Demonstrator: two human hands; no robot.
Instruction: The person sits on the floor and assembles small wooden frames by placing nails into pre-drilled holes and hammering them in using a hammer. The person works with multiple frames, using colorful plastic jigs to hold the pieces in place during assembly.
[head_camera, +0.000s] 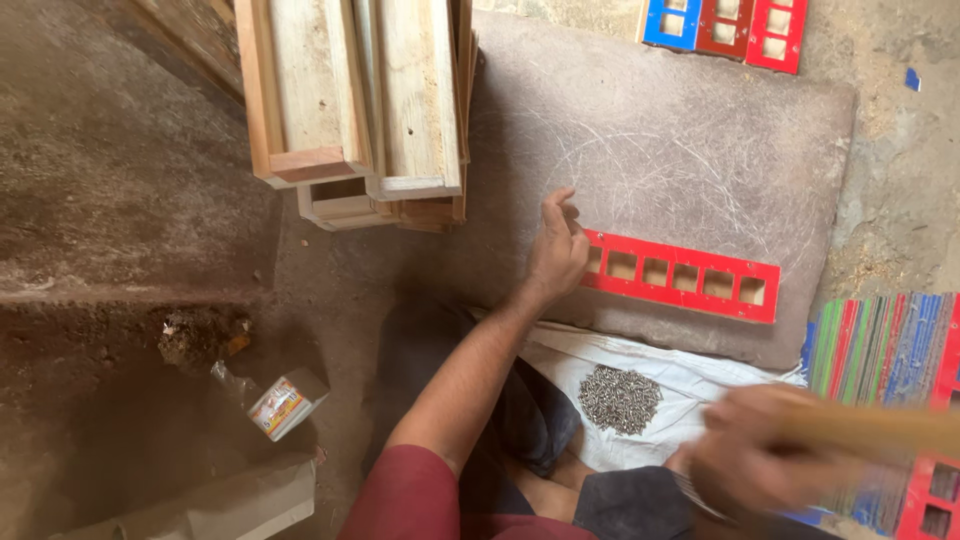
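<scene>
Nearest the camera, at the lower right, the right hand is blurred; it is closed around a wooden handle that runs off to the right, and what sits on the end of that handle cannot be made out. Just left of it, a small heap of grey metal screws lies on a white cloth spread over the person's lap. At the near left, on the dirt floor, a small printed cardboard box lies on its side, well apart from the hands. At the right edge stands a stack of coloured strips in green, red and blue. Farther out, the left hand reaches forward with its fingers loosely open, gripping nothing, its heel resting on the left end of a red strip with a row of square cut-outs. That red strip lies flat on a grey, scratched slab that serves as the work surface. Beyond the left hand, to the far left, long wooden frames are stacked. At the far edge lie blue and red cut-out panels.
</scene>
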